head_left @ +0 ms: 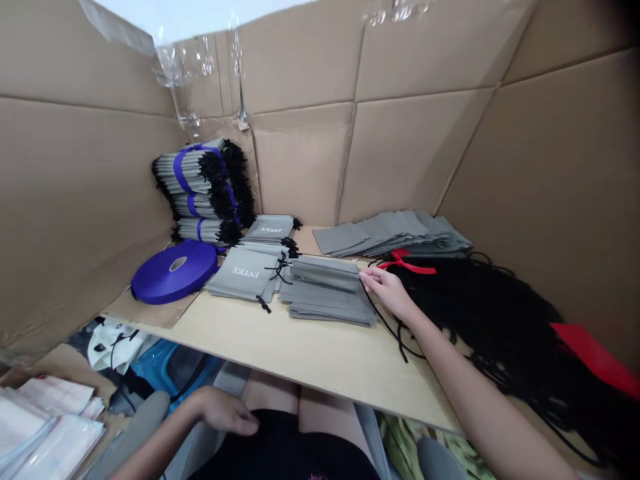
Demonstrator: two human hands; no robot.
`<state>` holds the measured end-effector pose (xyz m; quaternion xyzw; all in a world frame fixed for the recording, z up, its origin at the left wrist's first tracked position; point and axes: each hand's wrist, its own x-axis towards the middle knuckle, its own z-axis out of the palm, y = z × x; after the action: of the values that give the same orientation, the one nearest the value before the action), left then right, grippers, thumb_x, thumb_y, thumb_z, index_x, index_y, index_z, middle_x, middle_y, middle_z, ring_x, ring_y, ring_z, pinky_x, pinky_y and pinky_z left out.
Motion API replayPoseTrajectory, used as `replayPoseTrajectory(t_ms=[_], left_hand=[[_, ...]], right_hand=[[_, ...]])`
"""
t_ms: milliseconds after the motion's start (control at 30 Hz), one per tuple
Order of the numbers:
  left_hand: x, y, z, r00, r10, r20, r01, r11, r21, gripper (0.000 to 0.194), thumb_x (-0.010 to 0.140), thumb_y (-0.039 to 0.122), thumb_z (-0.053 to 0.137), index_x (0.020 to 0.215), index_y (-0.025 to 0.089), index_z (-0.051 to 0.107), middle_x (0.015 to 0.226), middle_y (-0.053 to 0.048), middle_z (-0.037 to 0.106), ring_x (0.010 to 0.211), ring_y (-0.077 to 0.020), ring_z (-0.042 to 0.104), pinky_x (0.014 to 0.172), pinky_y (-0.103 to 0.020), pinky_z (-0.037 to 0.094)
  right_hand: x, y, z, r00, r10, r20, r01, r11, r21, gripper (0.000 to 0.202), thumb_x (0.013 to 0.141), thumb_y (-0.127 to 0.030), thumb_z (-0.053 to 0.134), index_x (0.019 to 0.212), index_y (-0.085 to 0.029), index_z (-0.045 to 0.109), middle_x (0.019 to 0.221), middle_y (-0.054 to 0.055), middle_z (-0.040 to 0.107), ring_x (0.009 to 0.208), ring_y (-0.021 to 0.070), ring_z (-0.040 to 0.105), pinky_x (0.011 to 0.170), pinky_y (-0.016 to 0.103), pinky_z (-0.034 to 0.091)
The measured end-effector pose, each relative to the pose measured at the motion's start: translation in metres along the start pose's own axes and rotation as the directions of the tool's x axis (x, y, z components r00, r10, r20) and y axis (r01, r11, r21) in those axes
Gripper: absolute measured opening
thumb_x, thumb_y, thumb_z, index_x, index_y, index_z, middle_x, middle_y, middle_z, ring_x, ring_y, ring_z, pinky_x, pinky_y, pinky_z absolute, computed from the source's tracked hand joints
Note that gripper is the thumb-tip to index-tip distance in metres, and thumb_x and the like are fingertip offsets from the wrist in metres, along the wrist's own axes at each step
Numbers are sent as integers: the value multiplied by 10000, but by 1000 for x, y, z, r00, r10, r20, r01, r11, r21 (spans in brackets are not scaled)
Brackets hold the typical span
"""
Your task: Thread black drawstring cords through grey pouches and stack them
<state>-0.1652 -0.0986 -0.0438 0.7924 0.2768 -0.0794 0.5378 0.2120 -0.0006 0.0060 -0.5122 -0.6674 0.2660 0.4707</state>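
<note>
In the head view, the right hand [387, 290] pinches a black cord [374, 308] at the right edge of a grey pouch [325, 273], which lies on a stack on the table [240, 333]. The left hand [225, 410] is above the lap [290, 440], fingers bent; one cannot tell if it holds something. Left of the stack, a printed pouch [240, 283] carries the word INTEX in white.

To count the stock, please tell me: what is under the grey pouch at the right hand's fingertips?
Under the grey pouch at the right hand, more grey pouches show, stacked on the table. Their covered parts and exact number cannot be seen.
</note>
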Motion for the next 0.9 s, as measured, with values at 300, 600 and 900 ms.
replayPoseTrajectory(t_ms=[300, 600, 900], left_hand=[[20, 83, -139, 397, 282, -873, -243, 950, 196, 426, 805, 438, 516, 1152, 192, 542, 1178, -83, 566, 1034, -233, 539, 873, -351, 428], [93, 39, -182, 465, 259, -846, -226, 959, 170, 472, 834, 515, 397, 916, 124, 649, 974, -85, 654, 948, -226, 559, 857, -319, 405], [100, 23, -190, 573, 298, -764, -203, 954, 220, 352, 750, 459, 552, 850, 136, 652, 866, -53, 655, 781, -192, 573, 695, -258, 422]], right_hand=[[6, 8, -1, 999, -11, 30, 11, 1000, 24, 343, 798, -507, 482, 799, -168, 530, 571, -39, 464, 527, 107, 419, 522, 239, 311], [5, 13, 1, 999, -19, 28, 18, 999, 30, 329, 823, -494, 453, 784, -175, 523, 562, -44, 450, 493, 101, 391, 498, 239, 298], [1, 6, 8, 999, -36, -25, 34, 995, -91, 277, 848, -434, 439, 800, -176, 525, 561, -29, 481, 548, 122, 458, 560, 249, 349]])
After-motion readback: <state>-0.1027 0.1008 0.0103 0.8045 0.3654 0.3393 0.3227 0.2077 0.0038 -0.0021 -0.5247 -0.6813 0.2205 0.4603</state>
